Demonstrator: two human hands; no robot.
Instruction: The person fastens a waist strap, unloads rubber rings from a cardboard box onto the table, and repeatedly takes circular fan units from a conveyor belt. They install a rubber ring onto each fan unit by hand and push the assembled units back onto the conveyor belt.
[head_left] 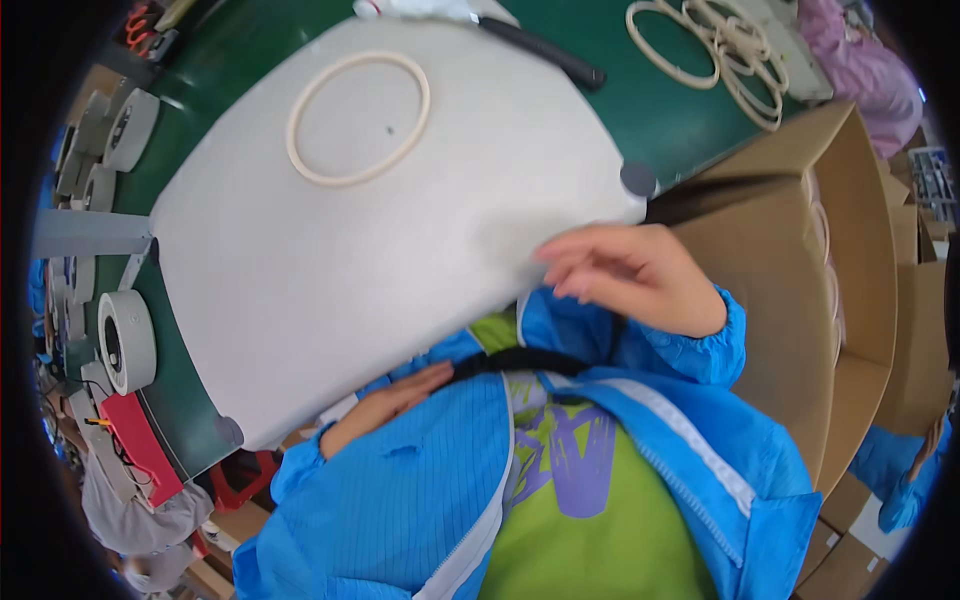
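Note:
My right hand [640, 278] hovers over the near right part of a large white board [400, 240], its fingers loosely bent and apart with nothing visible between them. Against the front of my blue jacket, close to the board's near edge, rests my left hand [392, 402] with its fingers stretched out. A cream-coloured ring [292, 140] lies flat towards the far side of the board, and a small dark speck [390, 130] shows inside it. At the far edge lies a tool with a black handle [540, 48]; its other end is cut off by the picture.
Several cream rings [715, 45] lie in a loose pile on the green table [660, 120] at the far right. An open cardboard box [760, 260] stands to my right. White round rolls [127, 340] and a red object [140, 450] are at the left. Other people work nearby.

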